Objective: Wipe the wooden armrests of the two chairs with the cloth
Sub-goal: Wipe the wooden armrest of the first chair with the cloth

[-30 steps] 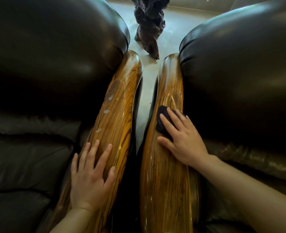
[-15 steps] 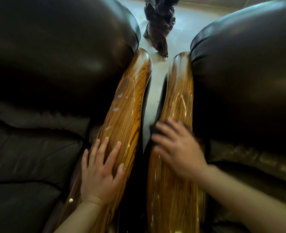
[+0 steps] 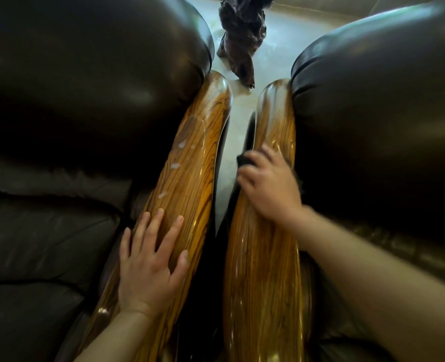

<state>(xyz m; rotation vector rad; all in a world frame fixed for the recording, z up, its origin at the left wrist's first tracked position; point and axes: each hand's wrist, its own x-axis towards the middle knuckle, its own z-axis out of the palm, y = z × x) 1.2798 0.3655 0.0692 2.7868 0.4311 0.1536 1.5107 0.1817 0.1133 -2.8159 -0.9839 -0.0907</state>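
Two glossy striped wooden armrests run side by side up the middle. The left armrest (image 3: 190, 163) carries a few pale smears on its upper half. My left hand (image 3: 151, 267) lies flat on its lower part, fingers spread, holding nothing. On the right armrest (image 3: 273, 118) my right hand (image 3: 268, 186) presses a dark cloth (image 3: 245, 160) against the wood. Only a dark edge of the cloth shows past my fingers on the armrest's inner side. The hand is motion-blurred.
Dark leather chair cushions bulge on both sides, left (image 3: 85, 74) and right (image 3: 386, 113). A narrow gap with pale floor (image 3: 224, 173) separates the armrests. A dark carved wooden object (image 3: 239, 40) stands on the floor beyond the armrest tips.
My right hand with the cloth slid down the right armrest toward me, then shifted to its inner edge. The left hand stayed flat on the left armrest.
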